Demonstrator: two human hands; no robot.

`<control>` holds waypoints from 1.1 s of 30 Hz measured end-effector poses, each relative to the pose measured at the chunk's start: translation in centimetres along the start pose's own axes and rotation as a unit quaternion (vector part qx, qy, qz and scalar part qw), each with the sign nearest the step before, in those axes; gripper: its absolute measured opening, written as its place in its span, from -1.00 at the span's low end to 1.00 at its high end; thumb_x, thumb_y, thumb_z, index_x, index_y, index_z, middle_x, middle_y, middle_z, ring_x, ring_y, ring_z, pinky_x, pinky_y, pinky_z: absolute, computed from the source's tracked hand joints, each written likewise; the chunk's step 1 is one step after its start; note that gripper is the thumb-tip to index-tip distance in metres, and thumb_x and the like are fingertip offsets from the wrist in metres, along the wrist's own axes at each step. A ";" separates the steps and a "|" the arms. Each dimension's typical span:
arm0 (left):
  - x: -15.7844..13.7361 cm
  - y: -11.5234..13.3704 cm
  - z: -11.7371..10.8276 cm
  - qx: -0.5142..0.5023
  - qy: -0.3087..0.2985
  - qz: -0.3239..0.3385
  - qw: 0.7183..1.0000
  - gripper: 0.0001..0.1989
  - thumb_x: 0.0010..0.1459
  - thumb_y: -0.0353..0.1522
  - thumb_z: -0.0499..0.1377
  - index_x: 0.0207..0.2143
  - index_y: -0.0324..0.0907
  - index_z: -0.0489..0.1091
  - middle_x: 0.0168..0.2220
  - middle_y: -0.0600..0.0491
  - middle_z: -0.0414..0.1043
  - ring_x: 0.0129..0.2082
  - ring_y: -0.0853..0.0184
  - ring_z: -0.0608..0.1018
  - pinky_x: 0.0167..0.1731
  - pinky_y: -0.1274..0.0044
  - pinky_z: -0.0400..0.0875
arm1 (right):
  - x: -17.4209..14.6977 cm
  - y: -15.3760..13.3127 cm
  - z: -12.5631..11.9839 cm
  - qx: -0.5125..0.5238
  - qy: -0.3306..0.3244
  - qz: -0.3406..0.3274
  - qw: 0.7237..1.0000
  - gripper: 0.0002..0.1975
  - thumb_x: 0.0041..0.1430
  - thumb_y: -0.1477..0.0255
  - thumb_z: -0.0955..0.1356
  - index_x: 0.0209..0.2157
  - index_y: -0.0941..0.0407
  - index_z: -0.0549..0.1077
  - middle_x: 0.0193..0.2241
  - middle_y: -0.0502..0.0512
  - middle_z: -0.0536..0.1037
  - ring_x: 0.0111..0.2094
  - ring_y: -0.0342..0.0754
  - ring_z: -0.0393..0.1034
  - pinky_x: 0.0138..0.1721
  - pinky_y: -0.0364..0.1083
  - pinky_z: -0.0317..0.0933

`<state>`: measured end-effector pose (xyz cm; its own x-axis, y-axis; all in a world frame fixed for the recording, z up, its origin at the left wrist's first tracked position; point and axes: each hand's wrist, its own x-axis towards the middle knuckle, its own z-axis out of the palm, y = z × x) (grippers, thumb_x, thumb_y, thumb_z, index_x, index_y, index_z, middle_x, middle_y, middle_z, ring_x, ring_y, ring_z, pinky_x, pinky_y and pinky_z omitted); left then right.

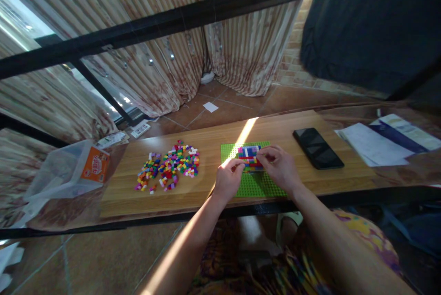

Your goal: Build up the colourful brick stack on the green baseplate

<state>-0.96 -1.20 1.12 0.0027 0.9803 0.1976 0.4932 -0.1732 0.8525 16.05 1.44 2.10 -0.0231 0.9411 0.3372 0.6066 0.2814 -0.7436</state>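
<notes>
Flanking multicoloured plastic bricks on a green square-cornered studded baseplate, left hand and right hand curl, grasp unclear.

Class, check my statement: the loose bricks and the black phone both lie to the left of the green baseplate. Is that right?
Not quite. The black phone lies to the right of the green baseplate, as the head view shows; the loose bricks do lie to its left.
</notes>
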 end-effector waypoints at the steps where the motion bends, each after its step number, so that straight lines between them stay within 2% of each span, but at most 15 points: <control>1: 0.1 -0.1 0.0 0.010 0.004 0.002 1.000 -0.84 0.14 -0.36 0.12 -0.35 -0.15 0.51 -0.40 0.08 0.51 -0.41 0.41 0.47 -0.32 0.56 0.36 | 0.0 0.0 0.0 0.000 -0.004 0.000 1.000 -0.85 0.10 0.39 0.31 -0.44 0.12 0.51 -0.36 0.11 0.51 -0.39 -0.07 0.42 -0.33 -0.08 0.29; 5: 0.1 -0.5 -0.1 0.030 0.012 0.003 0.999 -0.85 0.13 -0.36 0.13 -0.36 -0.14 0.51 -0.39 0.07 0.49 -0.40 0.41 0.46 -0.31 0.56 0.35 | -0.1 -0.1 0.4 0.004 -0.017 -0.014 1.000 -0.87 0.09 0.39 0.33 -0.42 0.11 0.52 -0.33 0.11 0.50 -0.33 -0.04 0.43 -0.25 -0.04 0.31; 11: -0.3 -1.0 0.2 0.008 0.017 -0.014 1.000 -0.85 0.13 -0.37 0.12 -0.36 -0.14 0.50 -0.37 0.07 0.49 -0.40 0.42 0.46 -0.32 0.56 0.37 | -0.2 0.1 1.0 0.011 -0.043 -0.078 0.996 -0.91 0.05 0.38 0.38 -0.39 0.04 0.55 -0.21 0.13 0.47 -0.19 0.01 0.41 -0.14 0.04 0.31; 16: -0.2 -0.9 0.8 -0.004 0.033 -0.021 0.999 -0.87 0.11 -0.37 0.14 -0.39 -0.15 0.50 -0.37 0.07 0.49 -0.37 0.40 0.48 -0.32 0.55 0.37 | -0.3 0.5 1.2 -0.018 -0.062 -0.120 0.991 -0.93 0.01 0.42 0.40 -0.41 0.04 0.56 -0.19 0.15 0.47 -0.12 0.07 0.38 -0.06 0.11 0.27; 25: -0.1 -0.8 1.1 -0.003 0.051 -0.029 0.998 -0.88 0.08 -0.38 0.15 -0.46 -0.17 0.47 -0.44 0.08 0.46 -0.40 0.40 0.47 -0.36 0.56 0.36 | -0.2 0.2 1.4 -0.014 -0.039 -0.096 0.995 -0.88 0.08 0.42 0.35 -0.47 0.07 0.54 -0.25 0.15 0.48 -0.18 0.04 0.39 -0.12 0.08 0.28; 33: 0.1 -0.5 1.3 0.022 0.069 -0.039 0.997 -0.86 0.03 -0.40 0.16 -0.55 -0.16 0.46 -0.54 0.12 0.42 -0.49 0.43 0.43 -0.44 0.58 0.32 | -0.2 0.5 1.9 0.002 -0.022 -0.073 0.997 -0.91 0.02 0.43 0.38 -0.50 0.07 0.54 -0.27 0.14 0.47 -0.19 0.04 0.39 -0.14 0.07 0.30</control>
<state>-0.03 -0.94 0.11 -0.1545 0.9678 0.1988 0.5256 -0.0898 0.8460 14.84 1.69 0.58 -0.1459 0.8972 0.4168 0.5913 0.4168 -0.6904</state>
